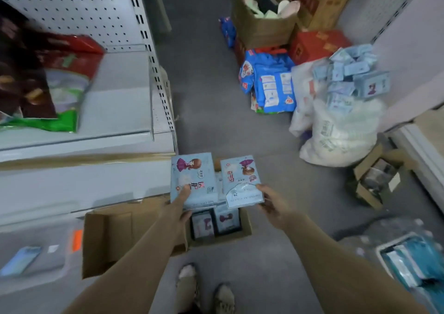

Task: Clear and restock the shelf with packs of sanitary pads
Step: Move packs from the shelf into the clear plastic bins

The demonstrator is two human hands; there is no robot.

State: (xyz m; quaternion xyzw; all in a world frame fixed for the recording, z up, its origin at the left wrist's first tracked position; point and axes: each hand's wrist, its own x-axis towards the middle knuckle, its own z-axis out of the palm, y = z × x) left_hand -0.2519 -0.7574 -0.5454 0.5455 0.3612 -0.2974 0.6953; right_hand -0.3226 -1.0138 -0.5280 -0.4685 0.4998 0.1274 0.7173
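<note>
My left hand point(179, 209) grips a light-blue pack of sanitary pads point(194, 172) by its near edge, thumb on top. My right hand point(269, 202) holds a second, similar pack point(241, 176) the same way. Both packs hover side by side over an open cardboard box point(115, 234) on the floor, where more of the same packs point(215, 222) stand upright. To the left is the white shelf point(120, 102), its right half bare. A heap of the same blue packs point(348, 73) lies on white sacks at the right.
Red, brown and green bags point(48, 78) fill the shelf's left part. Blue packages point(271, 83), cardboard boxes point(262, 25) and a red box point(317, 44) crowd the aisle's far side. A small open carton point(377, 179) and a basket point(413, 263) sit at right. My shoes point(204, 289) stand on grey floor.
</note>
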